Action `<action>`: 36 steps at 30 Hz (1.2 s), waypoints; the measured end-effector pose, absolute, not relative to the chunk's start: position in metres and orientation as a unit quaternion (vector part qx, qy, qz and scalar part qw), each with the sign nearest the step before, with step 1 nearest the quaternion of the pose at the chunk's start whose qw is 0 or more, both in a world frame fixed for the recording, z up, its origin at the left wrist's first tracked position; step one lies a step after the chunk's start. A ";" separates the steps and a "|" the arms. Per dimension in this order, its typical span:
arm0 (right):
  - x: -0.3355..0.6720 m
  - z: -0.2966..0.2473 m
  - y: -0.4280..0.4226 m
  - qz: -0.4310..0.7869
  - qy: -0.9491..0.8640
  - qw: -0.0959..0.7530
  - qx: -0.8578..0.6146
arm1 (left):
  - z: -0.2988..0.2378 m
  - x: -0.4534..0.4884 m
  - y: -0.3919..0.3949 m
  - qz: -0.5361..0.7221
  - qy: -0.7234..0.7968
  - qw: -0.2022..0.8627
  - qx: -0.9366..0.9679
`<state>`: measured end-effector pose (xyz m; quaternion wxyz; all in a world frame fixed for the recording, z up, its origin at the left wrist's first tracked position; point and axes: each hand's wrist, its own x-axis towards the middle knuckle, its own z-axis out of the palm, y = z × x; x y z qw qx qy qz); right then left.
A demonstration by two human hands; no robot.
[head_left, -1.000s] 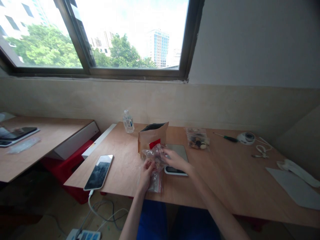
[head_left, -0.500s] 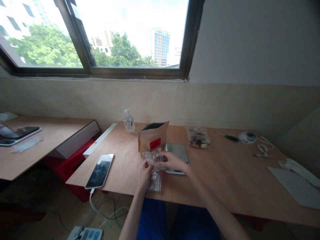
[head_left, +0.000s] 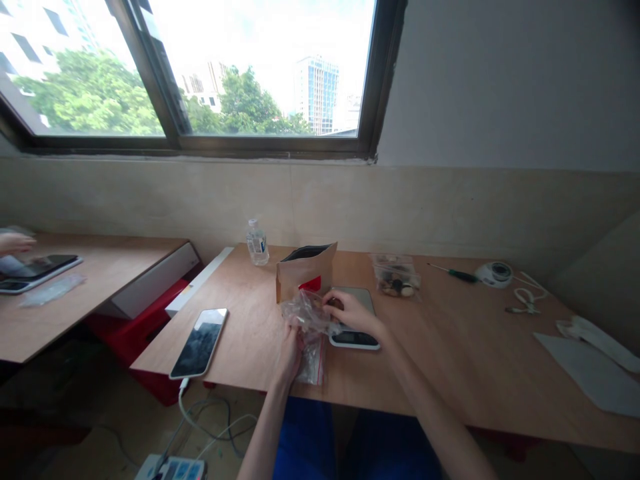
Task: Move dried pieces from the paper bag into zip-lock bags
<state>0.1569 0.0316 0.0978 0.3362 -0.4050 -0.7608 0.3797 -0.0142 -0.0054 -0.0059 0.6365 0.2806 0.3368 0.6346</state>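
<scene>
Clear bag [head_left: 304, 311], long axis approx L–R; L hand [head_left: 289, 348] pinching it, R hand [head_left: 354, 312] grip unclear.

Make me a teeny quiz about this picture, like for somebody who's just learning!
1. True or false: the paper bag stands with its top open.

2. Which of these lies right beside the white round gadget?
a) the phone
b) the screwdriver
c) the water bottle

3. Fill in the blank: the left hand is holding a clear ____ bag.

Key: 1. True. 2. b. 3. Plastic.
</scene>
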 end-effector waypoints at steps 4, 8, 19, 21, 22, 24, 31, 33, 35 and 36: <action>0.163 0.134 0.050 0.287 -0.775 0.398 -0.399 | -0.012 -0.016 -0.003 0.641 0.360 0.623 0.266; 0.155 0.174 0.076 0.170 -0.787 0.447 -0.390 | -0.017 -0.017 -0.002 0.639 0.370 0.624 0.255; 0.132 0.208 0.112 0.105 -0.897 0.234 -0.361 | -0.015 -0.016 -0.002 0.643 0.385 0.620 0.229; 0.132 0.211 0.110 0.118 -0.895 0.239 -0.359 | -0.015 -0.015 -0.002 0.643 0.391 0.617 0.230; 0.132 0.211 0.110 0.118 -0.890 0.256 -0.357 | -0.015 -0.015 -0.002 0.643 0.393 0.616 0.231; 0.128 0.210 0.112 0.109 -0.879 0.309 -0.348 | -0.013 -0.015 -0.002 0.643 0.398 0.612 0.232; 0.103 0.189 0.130 0.046 -0.826 0.429 -0.363 | -0.003 -0.014 -0.005 0.643 0.377 0.626 0.228; 0.097 0.183 0.129 0.020 -0.826 0.421 -0.374 | -0.001 -0.014 -0.006 0.641 0.368 0.635 0.224; 0.095 0.178 0.125 0.015 -0.839 0.398 -0.371 | 0.001 -0.014 -0.006 0.641 0.367 0.636 0.221; 0.095 0.177 0.123 0.018 -0.844 0.387 -0.370 | 0.002 -0.014 -0.006 0.641 0.369 0.635 0.221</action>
